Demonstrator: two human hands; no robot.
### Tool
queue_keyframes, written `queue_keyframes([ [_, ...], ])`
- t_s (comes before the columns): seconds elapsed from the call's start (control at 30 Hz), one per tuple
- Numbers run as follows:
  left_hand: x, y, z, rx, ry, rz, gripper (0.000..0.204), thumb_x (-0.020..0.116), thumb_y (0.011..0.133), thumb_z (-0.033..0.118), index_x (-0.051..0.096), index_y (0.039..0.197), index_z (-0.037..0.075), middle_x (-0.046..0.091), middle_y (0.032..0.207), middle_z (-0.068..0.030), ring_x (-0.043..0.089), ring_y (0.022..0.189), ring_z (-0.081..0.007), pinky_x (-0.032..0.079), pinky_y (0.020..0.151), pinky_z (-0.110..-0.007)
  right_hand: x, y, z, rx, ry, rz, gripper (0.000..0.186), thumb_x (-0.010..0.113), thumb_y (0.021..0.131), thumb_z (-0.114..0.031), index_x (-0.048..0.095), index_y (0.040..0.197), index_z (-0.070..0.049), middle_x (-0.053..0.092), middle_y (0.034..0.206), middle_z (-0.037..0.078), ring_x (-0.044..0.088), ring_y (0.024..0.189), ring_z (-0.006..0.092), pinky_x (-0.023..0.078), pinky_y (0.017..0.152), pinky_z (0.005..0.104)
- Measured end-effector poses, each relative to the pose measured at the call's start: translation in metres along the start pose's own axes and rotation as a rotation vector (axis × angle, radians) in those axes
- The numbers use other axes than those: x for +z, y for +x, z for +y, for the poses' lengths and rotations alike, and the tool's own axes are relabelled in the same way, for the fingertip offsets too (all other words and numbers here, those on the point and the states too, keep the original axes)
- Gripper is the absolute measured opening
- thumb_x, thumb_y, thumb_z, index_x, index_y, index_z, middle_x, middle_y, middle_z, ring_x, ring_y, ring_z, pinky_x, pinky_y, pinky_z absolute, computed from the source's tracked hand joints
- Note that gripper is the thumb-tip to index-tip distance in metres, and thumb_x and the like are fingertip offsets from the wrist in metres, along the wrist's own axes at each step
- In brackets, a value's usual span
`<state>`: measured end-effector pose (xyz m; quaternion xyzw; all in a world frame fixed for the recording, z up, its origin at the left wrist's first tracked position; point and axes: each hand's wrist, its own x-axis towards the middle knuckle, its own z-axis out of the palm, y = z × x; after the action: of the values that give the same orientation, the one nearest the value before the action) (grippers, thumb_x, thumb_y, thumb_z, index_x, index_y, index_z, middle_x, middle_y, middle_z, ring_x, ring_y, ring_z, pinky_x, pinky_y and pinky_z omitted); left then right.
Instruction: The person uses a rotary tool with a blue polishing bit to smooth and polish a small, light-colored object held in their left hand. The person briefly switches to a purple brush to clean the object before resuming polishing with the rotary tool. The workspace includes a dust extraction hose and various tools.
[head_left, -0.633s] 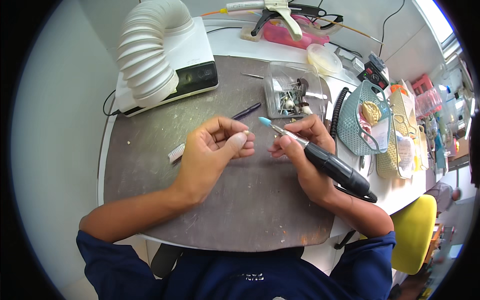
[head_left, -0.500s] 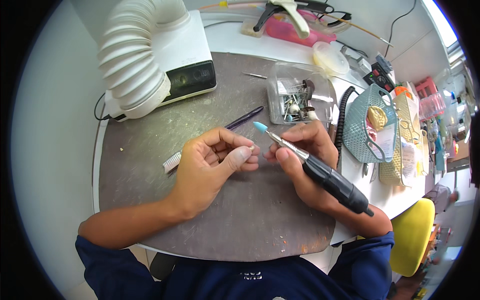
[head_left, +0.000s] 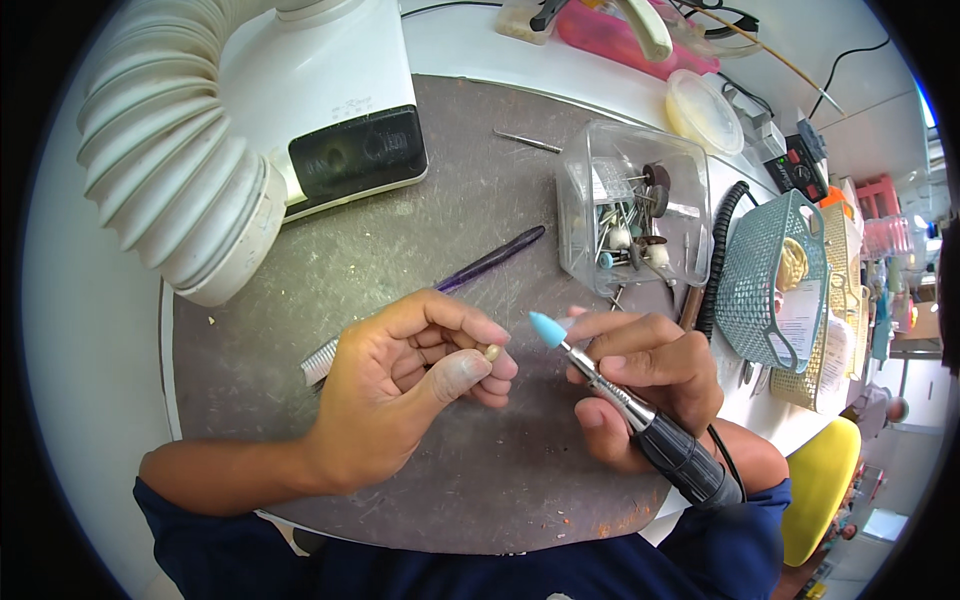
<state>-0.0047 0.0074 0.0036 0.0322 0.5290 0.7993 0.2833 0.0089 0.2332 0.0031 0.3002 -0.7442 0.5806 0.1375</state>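
Note:
Between the thumb and fingertips of my left hand (head_left: 400, 385) is pinched a small beige piece (head_left: 492, 352), shaped like a dental crown. My right hand (head_left: 660, 375) holds a black and silver rotary handpiece (head_left: 650, 425), its body lying between thumb and fingers. The handpiece carries a pale blue cone-shaped polishing tip (head_left: 547, 329), which points up and left, apart from the small piece. Behind my left hand lies a brush with a purple handle (head_left: 495, 257) and white bristles (head_left: 322, 358), partly hidden by that hand.
A clear plastic box (head_left: 585, 240) holds several mounted burs and polishing wheels. At the far left stands a white machine (head_left: 310, 70) with a ribbed hose (head_left: 170, 160). A metal tool (head_left: 527, 140) lies near the box. Blue-grey (head_left: 770, 260) and beige baskets (head_left: 800, 385) stand at the right.
My view has moved closer to the table. Both hands sit lower in it and the blue tip is farther from my left fingers. My right thumb has spread lower along the handpiece.

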Motion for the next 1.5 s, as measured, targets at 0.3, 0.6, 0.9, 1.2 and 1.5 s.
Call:
queue_keyframes([
  [0.3, 0.003, -0.001, 0.004, 0.020, 0.010, -0.016, 0.021, 0.059, 0.094, 0.001, 0.056, 0.115, -0.004, 0.065, 0.099, -0.0133, 0.065, 0.088, -0.0173, 0.056, 0.083, -0.033, -0.002, -0.004, -0.001, -0.073, -0.001, -0.149, 0.035, 0.072, 0.081, -0.001, 0.049, 0.107, 0.002, 0.062, 0.089, 0.019, 0.068, 0.096, 0.0375, 0.052, 0.094, 0.0528],
  [0.6, 0.000, -0.002, -0.001, 0.014, -0.006, -0.020, 0.020, 0.061, 0.093, 0.001, 0.058, 0.113, -0.003, 0.065, 0.099, -0.0119, 0.065, 0.090, -0.0162, 0.055, 0.083, -0.032, 0.007, -0.003, -0.001, -0.116, -0.046, -0.004, 0.028, 0.078, 0.071, 0.001, 0.058, 0.091, 0.003, 0.065, 0.080, 0.017, 0.072, 0.089, 0.0360, 0.060, 0.080, 0.0444],
  [0.9, -0.002, -0.002, -0.001, 0.056, -0.013, -0.006, 0.020, 0.062, 0.093, 0.002, 0.058, 0.112, -0.001, 0.063, 0.098, -0.0109, 0.062, 0.089, -0.0153, 0.053, 0.081, -0.030, -0.001, -0.005, 0.003, -0.119, -0.061, -0.131, 0.034, 0.074, 0.079, -0.004, 0.051, 0.102, 0.003, 0.064, 0.086, 0.018, 0.070, 0.092, 0.0376, 0.055, 0.089, 0.0515],
  [1.2, -0.003, -0.002, -0.001, 0.013, -0.034, -0.001, 0.021, 0.063, 0.093, 0.002, 0.062, 0.112, -0.005, 0.066, 0.103, -0.0120, 0.064, 0.096, -0.0144, 0.056, 0.084, -0.028, -0.002, -0.003, -0.002, -0.100, -0.071, -0.166, 0.035, 0.075, 0.080, -0.007, 0.051, 0.104, 0.000, 0.063, 0.085, 0.015, 0.071, 0.093, 0.0366, 0.057, 0.087, 0.0510],
  [1.5, 0.000, -0.002, 0.004, -0.002, -0.008, -0.004, 0.018, 0.064, 0.091, 0.000, 0.058, 0.109, -0.002, 0.063, 0.102, -0.0122, 0.063, 0.088, -0.0152, 0.053, 0.081, -0.029, 0.000, -0.004, 0.000, -0.086, -0.079, -0.121, 0.033, 0.076, 0.079, -0.008, 0.053, 0.101, -0.001, 0.063, 0.085, 0.014, 0.071, 0.092, 0.0362, 0.058, 0.085, 0.0499],
])
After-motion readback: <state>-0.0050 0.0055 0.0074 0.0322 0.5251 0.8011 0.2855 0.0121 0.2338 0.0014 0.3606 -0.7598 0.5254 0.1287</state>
